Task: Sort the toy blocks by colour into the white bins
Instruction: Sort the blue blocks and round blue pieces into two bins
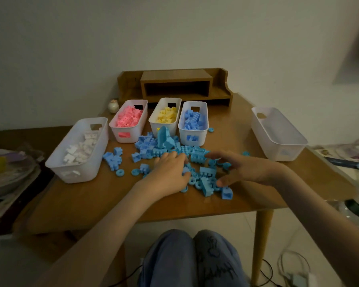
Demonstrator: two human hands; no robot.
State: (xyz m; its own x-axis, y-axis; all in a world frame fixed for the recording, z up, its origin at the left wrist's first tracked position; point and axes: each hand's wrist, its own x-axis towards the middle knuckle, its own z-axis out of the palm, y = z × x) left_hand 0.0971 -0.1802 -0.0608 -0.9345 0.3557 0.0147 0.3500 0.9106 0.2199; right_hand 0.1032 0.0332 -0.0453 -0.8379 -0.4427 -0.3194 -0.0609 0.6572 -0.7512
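Note:
A pile of light blue toy blocks (166,145) lies spread over the middle of the wooden table (87,199). My left hand (169,170) lies palm down on the blocks, fingers curled over a few at its tips. My right hand (236,168) is cupped around the pile's right side, thumb and fingers spread wide and touching blocks. Behind the pile stand white bins: one with white blocks (56,162), one with pink blocks (114,125), one with yellow blocks (153,123), one with darker blue blocks (181,133). An almost empty white bin (278,148) stands at the right.
A wooden desk shelf (176,85) stands at the table's back against the wall. A small round ornament (113,106) sits beside the pink bin. Cluttered papers (6,172) lie to the left, and more clutter to the right. My knees (191,257) are below the front edge.

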